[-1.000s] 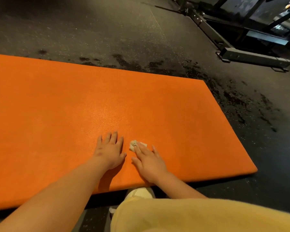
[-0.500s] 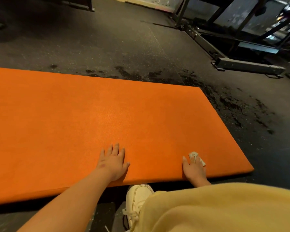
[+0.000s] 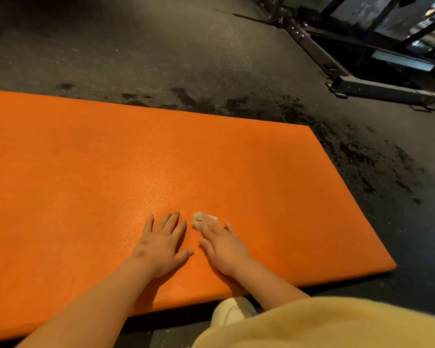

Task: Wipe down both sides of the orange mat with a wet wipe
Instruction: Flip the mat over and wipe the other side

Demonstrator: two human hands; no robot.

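The right hand (image 3: 225, 249) presses a balled-up wet wipe (image 3: 202, 219) under straight fingers onto the orange mat (image 3: 86, 172), near its front edge; the left hand (image 3: 161, 243) lies flat, fingers spread, just beside. The small wad could slip from under the fingertips, or the mat could skid on the wet-looking rubber floor (image 3: 161, 59) if the bracing hand lifts.

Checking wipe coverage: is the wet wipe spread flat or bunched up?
Bunched up: the wet wipe is a small crumpled wad pressed to the orange mat under the right hand.
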